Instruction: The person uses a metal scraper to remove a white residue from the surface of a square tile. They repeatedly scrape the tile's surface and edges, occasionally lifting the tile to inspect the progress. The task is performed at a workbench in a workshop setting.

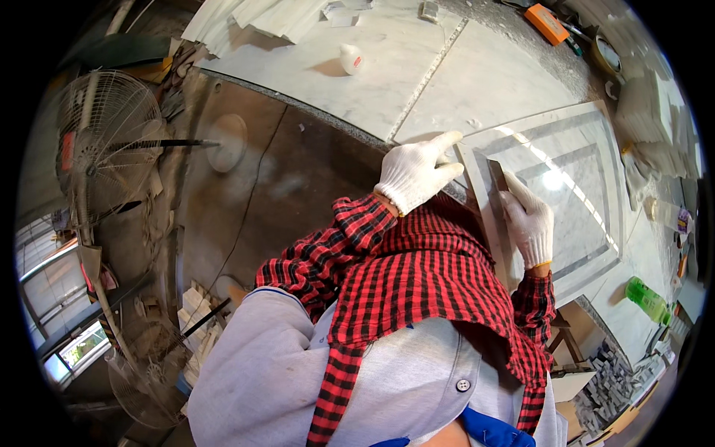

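Both my hands wear white knitted gloves. My left hand [418, 175] is at the near left corner of a square stone panel [488, 231] with light and grey inlaid bands. Its index finger and thumb are stretched out and apart beside the panel's edge, and the other fingers are partly hidden. Over the panel's left border, my right hand [530, 227] grips a dark, flat, narrow bar [497, 176]. The bar lies along the border, its lower part running beside my palm. Light glares on the panel's glossy middle.
A white bottle [351, 59] stands on the pale stone table [298, 71]. An orange box [546, 24] lies at the far right. A green bottle [648, 300] and stacked white tiles [646, 112] are at the right. Two fans [108, 145] stand left.
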Motion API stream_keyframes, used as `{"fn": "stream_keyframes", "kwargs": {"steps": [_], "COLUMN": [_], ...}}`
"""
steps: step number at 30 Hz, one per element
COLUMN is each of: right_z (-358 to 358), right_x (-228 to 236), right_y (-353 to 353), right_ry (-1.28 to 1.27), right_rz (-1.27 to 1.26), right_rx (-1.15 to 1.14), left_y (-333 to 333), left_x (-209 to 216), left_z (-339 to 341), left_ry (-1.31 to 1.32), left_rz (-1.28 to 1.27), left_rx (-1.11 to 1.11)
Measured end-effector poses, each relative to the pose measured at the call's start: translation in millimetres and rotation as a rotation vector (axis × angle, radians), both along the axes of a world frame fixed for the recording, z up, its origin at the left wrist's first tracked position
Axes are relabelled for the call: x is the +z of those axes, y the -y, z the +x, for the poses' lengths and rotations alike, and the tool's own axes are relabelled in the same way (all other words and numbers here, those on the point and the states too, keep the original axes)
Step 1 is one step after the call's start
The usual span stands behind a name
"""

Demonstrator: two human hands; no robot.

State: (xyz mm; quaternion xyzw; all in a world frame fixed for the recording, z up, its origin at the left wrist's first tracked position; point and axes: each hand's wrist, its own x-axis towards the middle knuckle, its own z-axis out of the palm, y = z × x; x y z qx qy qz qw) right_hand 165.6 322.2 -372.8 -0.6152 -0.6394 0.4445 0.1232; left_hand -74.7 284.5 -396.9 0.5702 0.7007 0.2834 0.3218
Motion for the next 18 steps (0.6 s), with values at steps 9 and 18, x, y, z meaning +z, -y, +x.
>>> {"fn": "stream_keyframes", "kwargs": {"steps": [9,18], "right_z": [-11,-32], "right_x": [-6,-7], "right_y": [-6,-1], "right_ry": [0.018,0.303], "right_rz": [0.218,0.406], "right_rx": [0.104,0.307], "left_y": [22,21], "left_x": [2,-1], "left_z": [-1,-2], "left_ry": [0.246,0.283], "left_rz": [-0.011,0.1], "left_rx": [0.144,0.181]}}
